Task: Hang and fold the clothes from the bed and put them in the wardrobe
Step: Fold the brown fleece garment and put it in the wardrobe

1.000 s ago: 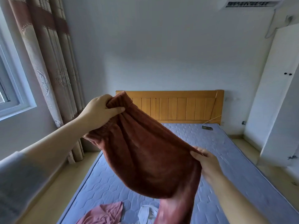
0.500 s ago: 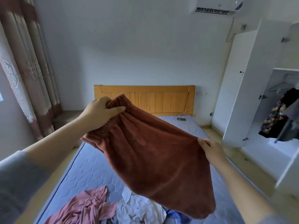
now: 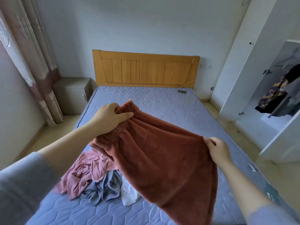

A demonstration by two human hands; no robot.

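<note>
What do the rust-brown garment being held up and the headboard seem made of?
The rust-brown garment: apparently soft fleece or plush, matte and fuzzy, with a gathered elastic waistband. The headboard: looks like light wood, smooth finish, with vertical plank seams.

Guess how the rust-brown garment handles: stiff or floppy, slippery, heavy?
Likely floppy: the rust-brown garment sags between the left hand and right hand and drapes below them. Probably not slippery: its surface looks fuzzy, and a pinch at the edge holds it. Seems thick, so perhaps heavyish for clothing.
</note>
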